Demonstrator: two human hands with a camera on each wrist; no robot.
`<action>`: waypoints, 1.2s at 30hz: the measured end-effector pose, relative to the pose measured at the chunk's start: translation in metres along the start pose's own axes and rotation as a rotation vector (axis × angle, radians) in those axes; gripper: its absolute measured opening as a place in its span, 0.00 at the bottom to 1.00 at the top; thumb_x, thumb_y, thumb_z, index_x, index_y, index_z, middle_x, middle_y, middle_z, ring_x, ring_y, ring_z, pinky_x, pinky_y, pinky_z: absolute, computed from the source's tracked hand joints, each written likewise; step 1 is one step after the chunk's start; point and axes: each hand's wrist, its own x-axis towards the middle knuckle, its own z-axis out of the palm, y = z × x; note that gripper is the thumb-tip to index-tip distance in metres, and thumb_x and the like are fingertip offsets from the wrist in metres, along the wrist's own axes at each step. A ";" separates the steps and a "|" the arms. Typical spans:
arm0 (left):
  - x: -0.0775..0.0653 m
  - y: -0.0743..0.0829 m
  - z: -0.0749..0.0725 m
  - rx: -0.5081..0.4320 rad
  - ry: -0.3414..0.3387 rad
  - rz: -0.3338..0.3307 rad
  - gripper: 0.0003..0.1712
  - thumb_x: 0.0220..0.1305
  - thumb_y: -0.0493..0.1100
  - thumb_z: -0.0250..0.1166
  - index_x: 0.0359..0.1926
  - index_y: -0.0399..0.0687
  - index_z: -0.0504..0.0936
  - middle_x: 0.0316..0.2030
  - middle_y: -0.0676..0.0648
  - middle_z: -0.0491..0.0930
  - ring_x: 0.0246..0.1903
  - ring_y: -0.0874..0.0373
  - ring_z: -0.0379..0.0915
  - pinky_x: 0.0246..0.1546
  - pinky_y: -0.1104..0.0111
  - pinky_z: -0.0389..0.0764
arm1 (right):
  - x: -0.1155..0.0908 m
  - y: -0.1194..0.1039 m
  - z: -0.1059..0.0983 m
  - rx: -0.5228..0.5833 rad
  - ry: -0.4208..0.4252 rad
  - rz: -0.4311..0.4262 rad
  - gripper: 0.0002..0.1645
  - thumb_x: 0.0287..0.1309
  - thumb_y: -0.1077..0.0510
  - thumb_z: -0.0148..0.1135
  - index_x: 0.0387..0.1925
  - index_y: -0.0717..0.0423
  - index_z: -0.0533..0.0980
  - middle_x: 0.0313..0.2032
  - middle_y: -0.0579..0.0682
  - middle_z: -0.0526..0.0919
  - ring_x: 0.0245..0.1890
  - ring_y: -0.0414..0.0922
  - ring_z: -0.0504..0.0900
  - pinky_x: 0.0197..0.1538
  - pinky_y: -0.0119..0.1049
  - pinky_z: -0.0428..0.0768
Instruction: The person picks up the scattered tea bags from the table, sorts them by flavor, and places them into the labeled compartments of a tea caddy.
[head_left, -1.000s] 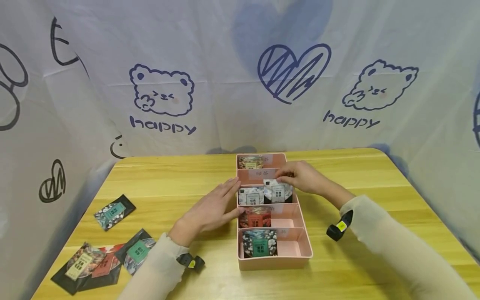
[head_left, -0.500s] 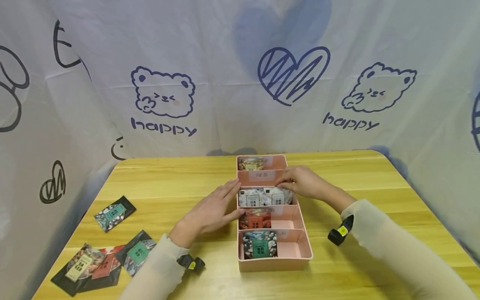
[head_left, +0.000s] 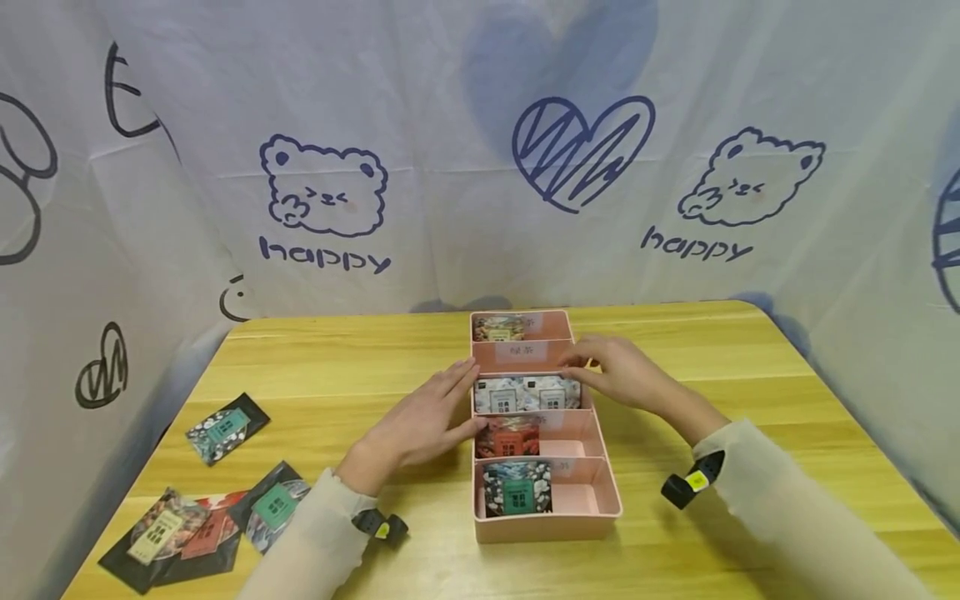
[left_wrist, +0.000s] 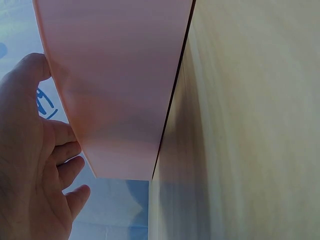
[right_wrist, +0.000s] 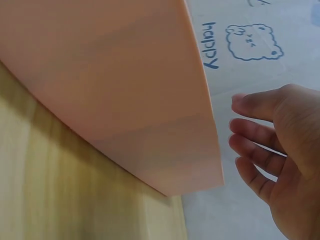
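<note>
A pink divided box (head_left: 547, 528) stands lengthwise on the table. In its middle compartment two white tea sachets, a left one (head_left: 497, 395) and a right one (head_left: 551, 395), sit side by side. My right hand (head_left: 618, 371) hovers at the box's right rim with nothing between its loosely bent fingers, the thumb tip close over the right white sachet. My left hand (head_left: 420, 421) rests along the left rim with its fingers extended. Nearer compartments hold a red sachet (head_left: 510, 437) and a dark green-labelled sachet (head_left: 517, 488); a yellow-labelled sachet (head_left: 498, 328) sits in the farthest one.
On the table's left lie loose sachets: a green-labelled one (head_left: 227, 427), another green-labelled one (head_left: 274, 505), a yellow-labelled one (head_left: 161, 533) overlapping a red one (head_left: 206, 537). A printed curtain (head_left: 450, 208) hangs behind the table. Paper labels (head_left: 521, 351) mark the compartments.
The right white sachet has gone down into the middle compartment, level with its neighbour. My right hand has let go of it and drawn slightly right. The left hand stays in place.
</note>
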 end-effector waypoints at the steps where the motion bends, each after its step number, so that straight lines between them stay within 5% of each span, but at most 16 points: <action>1: 0.000 0.000 0.000 -0.001 -0.001 -0.001 0.50 0.70 0.73 0.37 0.77 0.42 0.45 0.76 0.44 0.43 0.74 0.48 0.42 0.73 0.58 0.48 | -0.003 0.000 0.000 0.008 0.011 0.007 0.11 0.65 0.52 0.64 0.45 0.49 0.84 0.38 0.40 0.83 0.40 0.40 0.81 0.45 0.45 0.82; 15: 0.000 -0.001 0.001 -0.017 0.000 0.001 0.50 0.70 0.73 0.37 0.77 0.41 0.45 0.76 0.44 0.43 0.74 0.49 0.41 0.73 0.57 0.49 | -0.047 -0.005 0.010 0.026 0.076 0.069 0.25 0.64 0.47 0.64 0.61 0.48 0.76 0.61 0.52 0.77 0.62 0.54 0.73 0.62 0.57 0.71; 36: 0.000 -0.002 0.000 -0.009 0.000 -0.003 0.51 0.70 0.73 0.35 0.77 0.41 0.45 0.76 0.44 0.43 0.74 0.48 0.42 0.72 0.55 0.51 | -0.077 0.009 0.024 -0.188 0.037 -0.208 0.46 0.56 0.46 0.69 0.72 0.56 0.62 0.71 0.56 0.62 0.70 0.56 0.59 0.67 0.58 0.63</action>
